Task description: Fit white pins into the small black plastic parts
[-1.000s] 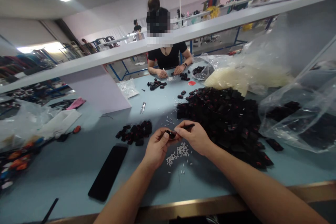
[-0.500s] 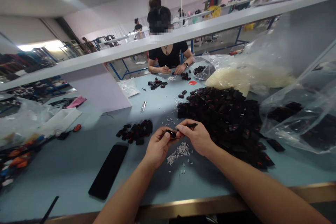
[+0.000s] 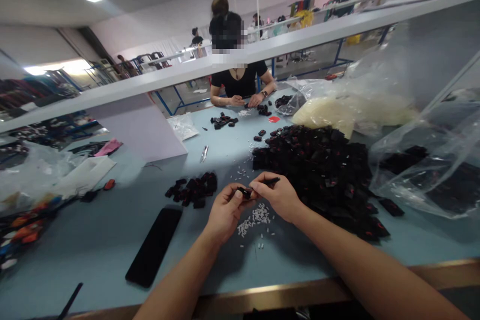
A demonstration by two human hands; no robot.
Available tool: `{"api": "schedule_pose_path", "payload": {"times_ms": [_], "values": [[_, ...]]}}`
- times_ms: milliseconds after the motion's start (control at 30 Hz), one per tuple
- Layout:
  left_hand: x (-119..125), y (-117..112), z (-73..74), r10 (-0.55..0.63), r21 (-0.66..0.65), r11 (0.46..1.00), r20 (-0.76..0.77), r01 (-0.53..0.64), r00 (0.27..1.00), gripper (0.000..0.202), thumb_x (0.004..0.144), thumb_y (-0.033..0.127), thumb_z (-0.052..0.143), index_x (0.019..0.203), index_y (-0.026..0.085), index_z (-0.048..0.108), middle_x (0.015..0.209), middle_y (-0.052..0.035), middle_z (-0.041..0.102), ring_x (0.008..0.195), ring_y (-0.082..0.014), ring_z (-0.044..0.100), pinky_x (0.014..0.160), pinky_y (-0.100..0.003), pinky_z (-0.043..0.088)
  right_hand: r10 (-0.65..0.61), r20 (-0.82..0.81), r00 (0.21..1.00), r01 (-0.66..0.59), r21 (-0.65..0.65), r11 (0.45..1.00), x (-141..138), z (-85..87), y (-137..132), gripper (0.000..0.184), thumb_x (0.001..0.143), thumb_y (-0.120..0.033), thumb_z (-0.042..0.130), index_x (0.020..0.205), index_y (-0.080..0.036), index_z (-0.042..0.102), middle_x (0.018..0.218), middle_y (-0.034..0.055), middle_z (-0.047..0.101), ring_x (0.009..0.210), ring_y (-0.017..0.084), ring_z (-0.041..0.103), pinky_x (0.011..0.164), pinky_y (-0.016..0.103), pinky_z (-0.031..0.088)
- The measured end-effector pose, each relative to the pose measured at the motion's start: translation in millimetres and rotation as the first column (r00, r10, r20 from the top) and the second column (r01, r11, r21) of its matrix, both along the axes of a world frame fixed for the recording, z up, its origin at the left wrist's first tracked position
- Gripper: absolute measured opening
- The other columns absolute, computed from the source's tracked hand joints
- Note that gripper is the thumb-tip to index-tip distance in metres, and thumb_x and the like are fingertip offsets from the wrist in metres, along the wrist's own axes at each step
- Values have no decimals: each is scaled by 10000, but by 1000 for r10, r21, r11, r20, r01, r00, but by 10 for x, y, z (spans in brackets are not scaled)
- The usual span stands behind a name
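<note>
A phone (image 3: 153, 247) lies on the table (image 3: 93, 270), left of the heaped parts (image 3: 311, 175).

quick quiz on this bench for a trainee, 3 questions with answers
1. True or false: the left hand holds a small black piece.
2. On which side of the person is the big heap of black pieces? A: left. B: right.
3. Fill in the gap: the small snips lie on a pale ___ table.

Key: 1 true; 2 B; 3 blue
</note>
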State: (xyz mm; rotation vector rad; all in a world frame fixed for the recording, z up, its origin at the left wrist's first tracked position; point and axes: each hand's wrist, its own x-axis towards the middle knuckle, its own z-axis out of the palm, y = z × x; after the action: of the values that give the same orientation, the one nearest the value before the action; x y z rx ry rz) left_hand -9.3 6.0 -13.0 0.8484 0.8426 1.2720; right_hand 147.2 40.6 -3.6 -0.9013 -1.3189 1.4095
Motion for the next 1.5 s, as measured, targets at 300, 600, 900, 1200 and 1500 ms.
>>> {"api": "schedule_pose_path", "payload": {"times_ms": [300, 600, 900, 1200, 1500], "values": [[5, 7, 3, 3, -2, 1000, 18, -3, 1000, 187, 768, 299, 742, 856, 155, 660, 829, -35, 695, 826, -164, 662, 800, -330, 548, -1, 10, 1000, 0, 36, 999, -16, -29, 7, 114, 765, -277, 645, 704, -182, 660, 616, 0, 657, 587, 145, 603, 579, 261, 475], [-20, 16, 18, 64, -7, 998, -49, -64, 997, 231, 763, 338, 735, 880, 154, 658, 893, -61, 695, 807, -194, 669, 699, -328, 547, -3, -119, 993, 2, -6, 1000, -12, -100, 16, 214, 815, -391, 645, 762, -184, 659, 607, -1, 652, 566, 135, 577, 580, 261, 465], [-58, 65, -9, 192, -28, 980, -80, -194, 978, 244, 717, 342, 759, 865, 165, 679, 783, -7, 627, 629, -123, 585, 592, -267, 473, 30, -4, 1000, -30, -25, 999, -38, -120, 52, 349, 802, -522, 628, 805, -176, 675, 620, 1, 618, 525, 121, 512, 509, 246, 392], [-37, 66, -50, 160, -41, 985, -147, -168, 976, 277, 691, 348, 779, 866, 153, 691, 775, -18, 624, 633, -113, 560, 607, -247, 450, 200, 36, 979, -194, -120, 974, -78, -120, 33, 219, 690, -370, 742, 744, -169, 673, 608, -7, 625, 519, 110, 493, 475, 231, 344], [-34, 85, -42, 189, -88, 973, -212, -211, 959, 359, 689, 461, 751, 848, 154, 654, 751, -6, 585, 577, -105, 530, 560, -253, 461, -380, -501, 778, 78, -523, 849, 25, -82, 208, 277, 664, -348, 766, 853, -169, 671, 674, 22, 644, 548, 122, 530, 426, 219, 375]]}}
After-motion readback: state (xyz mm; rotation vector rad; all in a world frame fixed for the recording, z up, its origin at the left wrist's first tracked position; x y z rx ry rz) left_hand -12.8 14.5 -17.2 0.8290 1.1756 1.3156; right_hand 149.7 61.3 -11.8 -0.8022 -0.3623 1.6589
